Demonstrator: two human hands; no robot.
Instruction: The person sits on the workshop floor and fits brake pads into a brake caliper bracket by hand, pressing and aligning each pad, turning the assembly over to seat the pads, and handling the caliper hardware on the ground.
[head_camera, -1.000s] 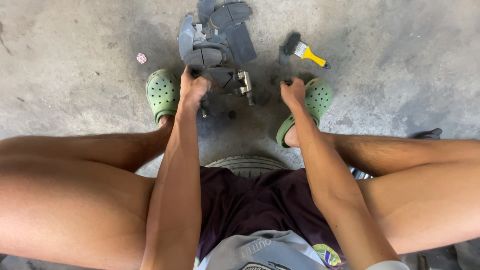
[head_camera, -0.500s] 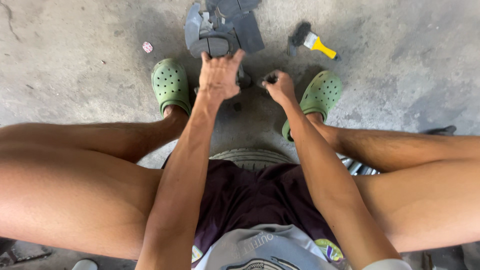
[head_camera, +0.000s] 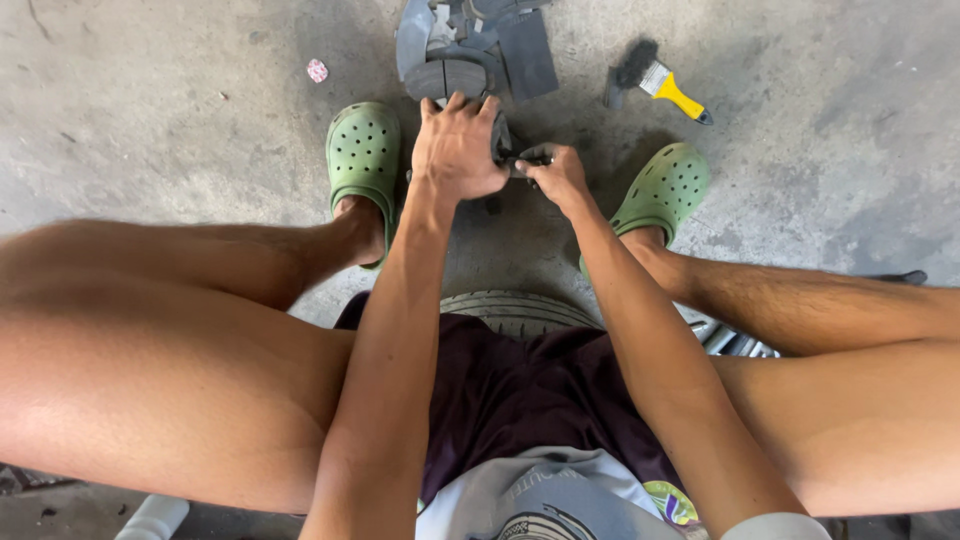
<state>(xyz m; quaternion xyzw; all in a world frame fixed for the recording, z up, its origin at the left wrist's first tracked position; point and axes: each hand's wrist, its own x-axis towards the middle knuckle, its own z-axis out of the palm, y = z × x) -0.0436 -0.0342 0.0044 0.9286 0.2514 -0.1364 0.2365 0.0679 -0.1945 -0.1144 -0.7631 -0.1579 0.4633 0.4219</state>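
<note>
Holding a small metal part low between two green shoes

Sitting low, the person keeps both hands down near the concrete floor (head_camera: 150, 120), so the work stays close and steady. The left hand (head_camera: 458, 150) is curled shut over the top of a dark metal part (head_camera: 503, 140), pressing it so it cannot slide. The right hand (head_camera: 555, 172) is just beside the part, on its right, with fingers pinched closed on its end; what they grip exactly is too small to tell.

Just behind the part lies a pile of grey brake pieces (head_camera: 470, 50), kept within easy reach. Right of the part, a bit farther off, rests a yellow-handled brush (head_camera: 660, 85). A green shoe (head_camera: 362, 160) sits left of the part and another green shoe (head_camera: 660, 195) sits right of it, fencing the work in. Near the person, below the part, a tyre (head_camera: 515, 310) serves as a seat.
</note>
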